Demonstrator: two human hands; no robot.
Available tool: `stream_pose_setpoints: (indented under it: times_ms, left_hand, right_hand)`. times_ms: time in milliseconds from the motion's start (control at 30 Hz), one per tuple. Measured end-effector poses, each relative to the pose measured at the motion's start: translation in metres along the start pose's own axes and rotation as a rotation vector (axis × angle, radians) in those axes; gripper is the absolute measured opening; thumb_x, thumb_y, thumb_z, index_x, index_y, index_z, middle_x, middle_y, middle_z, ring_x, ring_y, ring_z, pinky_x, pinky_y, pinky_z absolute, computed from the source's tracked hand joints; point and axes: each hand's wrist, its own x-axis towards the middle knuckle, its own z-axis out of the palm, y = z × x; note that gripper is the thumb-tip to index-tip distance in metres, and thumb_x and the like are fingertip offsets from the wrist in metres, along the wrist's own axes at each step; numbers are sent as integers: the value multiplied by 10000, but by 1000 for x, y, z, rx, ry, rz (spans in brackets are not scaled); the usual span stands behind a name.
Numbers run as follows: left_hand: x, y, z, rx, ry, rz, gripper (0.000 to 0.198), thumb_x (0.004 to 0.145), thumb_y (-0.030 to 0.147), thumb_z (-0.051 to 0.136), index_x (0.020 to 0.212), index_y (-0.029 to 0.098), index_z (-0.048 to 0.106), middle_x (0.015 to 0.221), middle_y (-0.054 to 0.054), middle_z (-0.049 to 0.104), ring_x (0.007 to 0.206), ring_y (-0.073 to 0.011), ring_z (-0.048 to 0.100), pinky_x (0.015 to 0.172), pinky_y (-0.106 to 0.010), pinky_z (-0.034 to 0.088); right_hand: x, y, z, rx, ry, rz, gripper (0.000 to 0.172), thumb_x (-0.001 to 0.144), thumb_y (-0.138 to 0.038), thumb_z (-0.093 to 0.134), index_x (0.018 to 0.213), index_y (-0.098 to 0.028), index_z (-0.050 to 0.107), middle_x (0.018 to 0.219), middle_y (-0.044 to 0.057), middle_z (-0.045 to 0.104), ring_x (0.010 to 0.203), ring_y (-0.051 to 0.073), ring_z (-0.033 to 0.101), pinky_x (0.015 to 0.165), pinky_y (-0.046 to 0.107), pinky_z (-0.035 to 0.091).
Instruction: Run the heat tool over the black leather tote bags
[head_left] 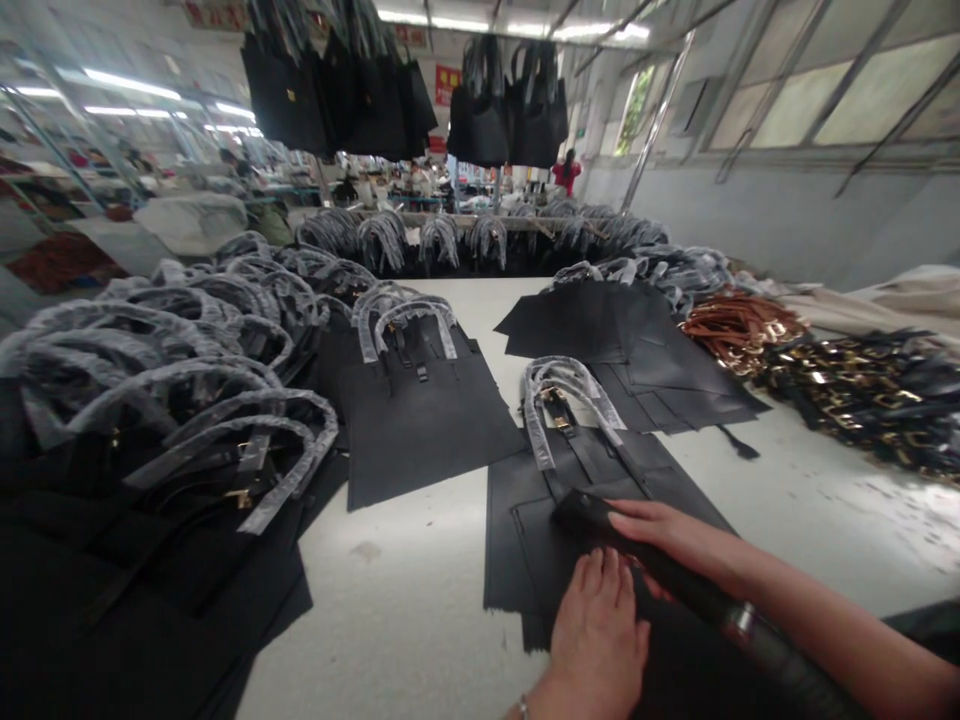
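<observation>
My right hand (pixel 675 535) is closed around a long black tube-shaped tool (pixel 589 512) with a metal ring near its back end; its exact kind is unclear. The tool's blunt front end is over a flat black bag panel (pixel 517 505). My left hand (pixel 600 630) lies palm down on the panel's lower part, fingers stretched out, below the tool. At the panel's top are handles (pixel 574 385) wrapped in clear plastic film and a strap with gold-coloured hardware. Another panel (pixel 427 430) with wrapped handles lies to the left. My right palm is partly hidden.
Black bag pieces with wrapped handles (pixel 202 400) are heaped on the left. More black panels (pixel 622 325) lie at the back right, near brown straps (pixel 742 325) and black straps with gold hardware (pixel 877 395). Finished-looking black bags (pixel 364 95) hang overhead. A person in red (pixel 568 175) stands far back.
</observation>
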Motion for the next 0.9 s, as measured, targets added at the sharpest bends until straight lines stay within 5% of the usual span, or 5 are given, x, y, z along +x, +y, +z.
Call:
stream_pose_setpoints:
  times_ms: [167,367,533,700,900]
  left_hand:
    - [0,1,-8,-52,1,-10,517,975,444,349,1377,137,457,1395,-104,491,1325,-256,394,1157,-413,304]
    - [6,2,-10,-52,-27,3,458,965,434,393,1314,165,517,1337,-86,544,1282,-238,422,1150,-415,308]
    - [9,1,-6,44,-18,32,489,971,421,371,1335,117,490,1337,-127,539,1293,-278,407,1111,-481,341]
    - [11,4,-9,-13,59,56,445,969,334,393,1374,160,449,1338,-84,548,1257,-245,454,1096,-432,373]
    - [11,4,8,103,-19,65,452,926,243,413,1329,50,480,1287,-195,558,1240,-345,462,1037,-553,388]
  right_hand:
    - [5,-13,12,-46,-126,-32,674,820,-524,631,1379,-185,465,635,-24,629,401,91,531,372,174,403]
    - [7,-24,33,-153,-127,-29,645,788,-534,643,1313,-168,564,767,15,675,461,107,541,417,206,436]
    - [22,-31,46,-286,-73,-134,606,816,-505,598,1317,-163,577,874,34,706,679,170,629,599,254,492]
    - [4,-29,36,-359,-125,-155,580,820,-507,604,1282,-157,619,1120,70,700,977,259,632,794,315,504]
    - [21,-28,58,-268,-122,-94,599,836,-506,566,1348,-196,542,718,3,660,494,143,582,471,247,453]
